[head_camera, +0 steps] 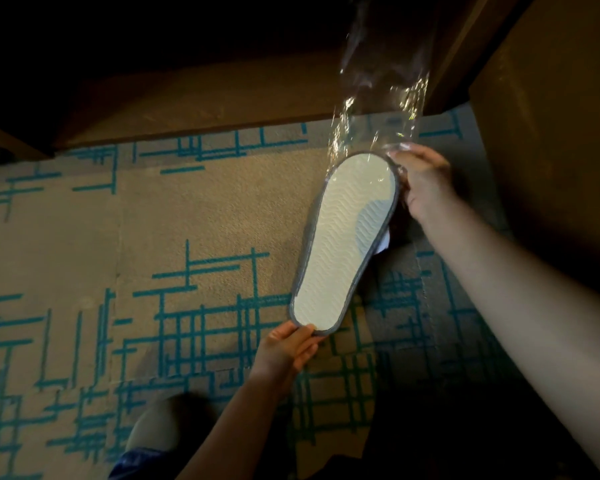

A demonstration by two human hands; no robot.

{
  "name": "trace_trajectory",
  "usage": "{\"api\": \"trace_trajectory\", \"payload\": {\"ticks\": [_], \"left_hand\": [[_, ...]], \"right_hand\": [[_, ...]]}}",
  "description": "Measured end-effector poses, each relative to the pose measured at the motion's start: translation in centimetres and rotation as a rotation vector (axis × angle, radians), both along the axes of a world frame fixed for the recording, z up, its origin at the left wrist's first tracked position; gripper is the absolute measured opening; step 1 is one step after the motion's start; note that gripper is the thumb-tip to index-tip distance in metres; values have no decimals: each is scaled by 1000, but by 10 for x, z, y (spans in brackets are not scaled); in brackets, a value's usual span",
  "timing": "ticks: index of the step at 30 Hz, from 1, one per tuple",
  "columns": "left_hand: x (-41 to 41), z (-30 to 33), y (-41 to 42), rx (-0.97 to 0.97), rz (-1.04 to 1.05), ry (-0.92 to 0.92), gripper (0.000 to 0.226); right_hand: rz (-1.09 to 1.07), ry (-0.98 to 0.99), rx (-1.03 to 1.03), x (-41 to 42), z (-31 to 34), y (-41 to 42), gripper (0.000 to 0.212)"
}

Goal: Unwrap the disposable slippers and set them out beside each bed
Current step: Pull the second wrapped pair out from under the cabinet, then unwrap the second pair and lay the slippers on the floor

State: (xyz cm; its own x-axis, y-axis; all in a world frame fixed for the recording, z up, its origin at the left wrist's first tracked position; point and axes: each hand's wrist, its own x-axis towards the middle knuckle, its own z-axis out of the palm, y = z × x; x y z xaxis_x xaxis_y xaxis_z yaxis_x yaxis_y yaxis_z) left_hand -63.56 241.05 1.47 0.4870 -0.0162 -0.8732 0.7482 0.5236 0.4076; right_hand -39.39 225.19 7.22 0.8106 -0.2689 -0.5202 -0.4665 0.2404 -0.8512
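Partly, slipper [343, 237] sits inside clear wrapper [381, 109].

Wrapper [378, 109]: top runs past the upper edge; clear film hard to trace against the dark wood.
Slipper [343, 244]: only the sole shows; upper hidden behind it.
Right hand [426, 181]: fingertips hidden behind slipper and film.
Left hand [288, 351]: forearm cut by bottom edge.
Foot [160, 427]: blurred, in shadow.

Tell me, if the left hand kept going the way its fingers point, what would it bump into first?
The left hand already pinches the slipper's heel end. Pushing further would press along the slipper toward the clear plastic wrapper, though depth is hard to judge.
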Motion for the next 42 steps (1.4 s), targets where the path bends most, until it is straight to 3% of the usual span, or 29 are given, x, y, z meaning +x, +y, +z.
{"api": "trace_trajectory", "payload": {"ticks": [7,11,13,16,19,23,27,29,33,35,37,40,42], "left_hand": [[-6,-5,6,68,-18,31,11],[-4,-3,1,75,-10,21,19],[-3,-1,-6,78,4,12,11],[3,3,-16,57,23,12,10],[8,5,-20,46,39,31,14],[11,5,-18,62,28,48,9],[12,6,-17,9,59,20,12],[14,8,-19,-41,75,-2,17],[18,13,-27,-70,-73,-35,13],[20,18,-25,-54,-168,-42,16],[25,23,-19,67,-182,-56,19],[36,29,-2,561,-179,-174,40],[48,40,1,746,-250,-311,43]], "right_hand": [[125,13,227,10,31,7,16],[294,122,327,-14,21,35,7],[412,192,342,-31,18,61,6],[814,266,203,-53,20,100,25],[1142,238,-104,-66,24,109,50],[975,121,-319,-70,14,70,30],[570,39,-525,-87,-15,22,22],[398,103,-459,-103,-24,6,34],[324,286,-215,-127,-32,1,61],[275,287,-215,-129,-32,3,60],[273,258,-209,-130,-34,1,50],[343,209,-293,-131,-29,-4,46],[378,146,-370,-133,-25,-4,48]]}}
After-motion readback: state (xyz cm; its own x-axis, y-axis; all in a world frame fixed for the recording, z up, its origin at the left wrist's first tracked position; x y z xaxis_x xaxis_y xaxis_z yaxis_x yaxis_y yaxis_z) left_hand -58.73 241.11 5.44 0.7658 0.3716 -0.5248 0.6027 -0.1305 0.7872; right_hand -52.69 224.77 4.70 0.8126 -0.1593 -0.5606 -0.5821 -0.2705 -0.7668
